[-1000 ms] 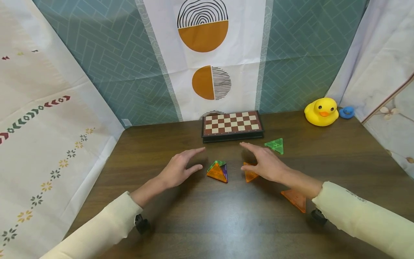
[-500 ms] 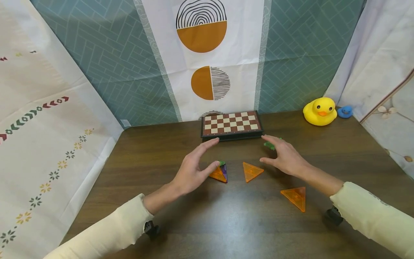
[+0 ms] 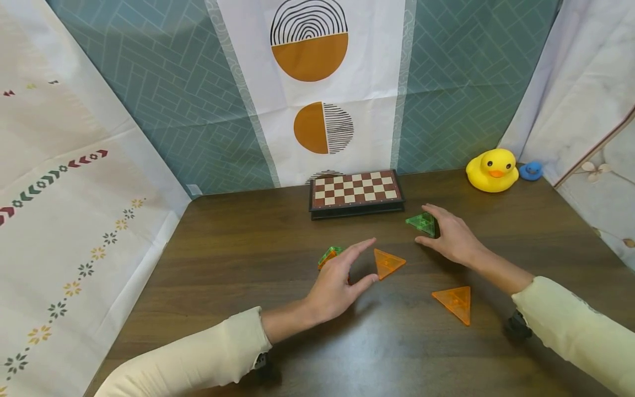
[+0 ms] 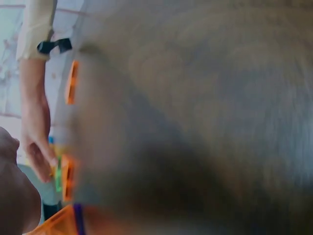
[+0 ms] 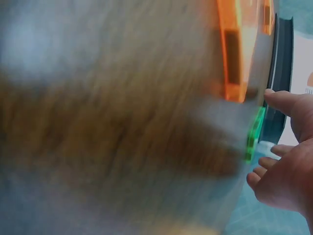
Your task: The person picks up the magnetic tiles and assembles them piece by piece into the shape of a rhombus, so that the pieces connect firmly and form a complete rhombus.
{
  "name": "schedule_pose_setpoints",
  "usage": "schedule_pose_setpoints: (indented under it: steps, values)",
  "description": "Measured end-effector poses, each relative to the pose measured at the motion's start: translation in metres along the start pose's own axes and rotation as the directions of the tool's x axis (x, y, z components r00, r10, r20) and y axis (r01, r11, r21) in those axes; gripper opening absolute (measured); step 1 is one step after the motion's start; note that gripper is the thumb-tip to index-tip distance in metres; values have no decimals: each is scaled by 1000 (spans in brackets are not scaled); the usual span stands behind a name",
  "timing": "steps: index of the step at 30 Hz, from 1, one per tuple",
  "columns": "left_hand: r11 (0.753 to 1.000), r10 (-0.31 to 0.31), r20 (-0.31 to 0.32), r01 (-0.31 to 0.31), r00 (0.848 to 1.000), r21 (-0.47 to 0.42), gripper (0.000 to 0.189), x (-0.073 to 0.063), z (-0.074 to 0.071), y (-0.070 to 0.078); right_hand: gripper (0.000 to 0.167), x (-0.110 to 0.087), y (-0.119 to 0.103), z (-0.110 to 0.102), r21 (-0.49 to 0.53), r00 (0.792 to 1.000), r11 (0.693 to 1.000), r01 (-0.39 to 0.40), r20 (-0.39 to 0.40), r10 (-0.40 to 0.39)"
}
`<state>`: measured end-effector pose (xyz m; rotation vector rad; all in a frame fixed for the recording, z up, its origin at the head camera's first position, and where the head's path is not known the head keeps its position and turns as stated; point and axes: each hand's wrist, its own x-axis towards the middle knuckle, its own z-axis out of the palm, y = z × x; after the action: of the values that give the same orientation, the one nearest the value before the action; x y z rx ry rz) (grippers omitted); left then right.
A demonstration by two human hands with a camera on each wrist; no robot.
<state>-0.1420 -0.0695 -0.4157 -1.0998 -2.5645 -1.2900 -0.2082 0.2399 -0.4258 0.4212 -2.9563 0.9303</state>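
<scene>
My left hand (image 3: 333,288) hovers over the table with fingers extended and thumb apart, its fingertips close to an orange triangular tile (image 3: 388,263). Partly hidden behind that hand is a small pyramid (image 3: 329,255) of green and orange tiles; a purple edge (image 4: 78,218) shows in the left wrist view. At the back right, my right hand (image 3: 452,236) has thumb and fingers spread on either side of a green triangular tile (image 3: 421,223). Whether it touches the tile cannot be made out. A second orange triangular tile (image 3: 455,304) lies flat nearer the front.
A checkered board box (image 3: 356,193) stands at the back of the dark wood table (image 3: 238,237). A yellow rubber duck (image 3: 493,171) and a small blue duck (image 3: 531,171) sit at the back right corner. Patterned cloths (image 3: 436,99) hang behind and beside the table.
My left hand has moved right, passing across the pyramid toward the nearer orange tile. The right hand has travelled right and back, from the orange tile to the green tile.
</scene>
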Motion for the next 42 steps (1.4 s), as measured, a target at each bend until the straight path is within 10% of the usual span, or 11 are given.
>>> schedule_pose_setpoints:
  steps: [9, 42]
  values:
    - [979, -202, 88, 201, 975, 10, 64, -6, 27, 3, 81, 6, 16, -3, 24, 995, 995, -96, 32, 95]
    - [976, -156, 62, 144, 986, 164, 53, -11, 48, -7, 62, 12, 21, -13, 65, 997, 995, -77, -9, 78]
